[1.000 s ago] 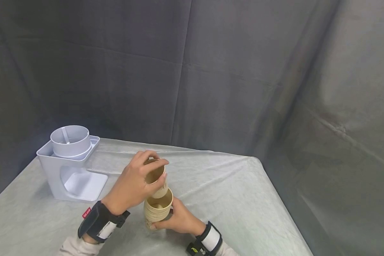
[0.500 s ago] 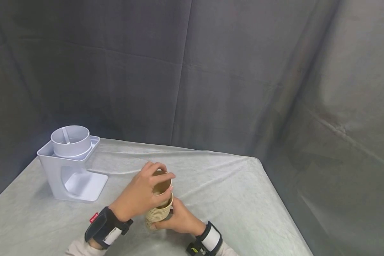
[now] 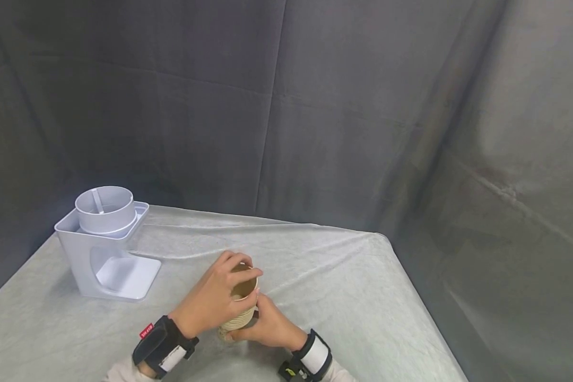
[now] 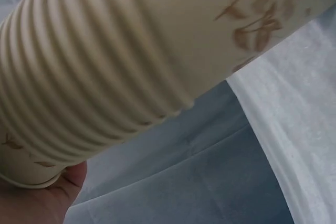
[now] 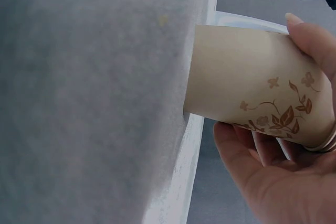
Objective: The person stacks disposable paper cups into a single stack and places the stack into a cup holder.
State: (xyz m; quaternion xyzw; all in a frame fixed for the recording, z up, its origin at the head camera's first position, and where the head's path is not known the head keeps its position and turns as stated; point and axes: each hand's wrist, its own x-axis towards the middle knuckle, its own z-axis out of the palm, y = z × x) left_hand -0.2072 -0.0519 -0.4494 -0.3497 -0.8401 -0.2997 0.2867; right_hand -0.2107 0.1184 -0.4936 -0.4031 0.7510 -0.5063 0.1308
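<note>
A stack of beige paper cups point(image 3: 239, 320) stands on the cloth, its ridged rims nested closely in the left wrist view. My right hand point(image 3: 273, 326) holds the stack low down, thumb on the near side. In the right wrist view the bottom cup point(image 5: 252, 72) shows a brown leaf print between that hand's thumb and fingers. My left hand point(image 3: 218, 295) grips the top cup point(image 3: 244, 289) by its rim from above, fingers over the opening. That cup sits down in the stack, and its lower part is hidden inside.
A white plastic stand point(image 3: 76, 260) is at the left of the table, with a round white container point(image 3: 106, 223) on top and a flat base plate point(image 3: 129, 276) below. Pale cloth point(image 3: 344, 297) covers the table, and grey curtains point(image 3: 315, 116) hang behind and at the sides.
My left hand has come down and slightly right with the top cup, which has gone from above the stack into it. My right hand and the stack have stayed in place.
</note>
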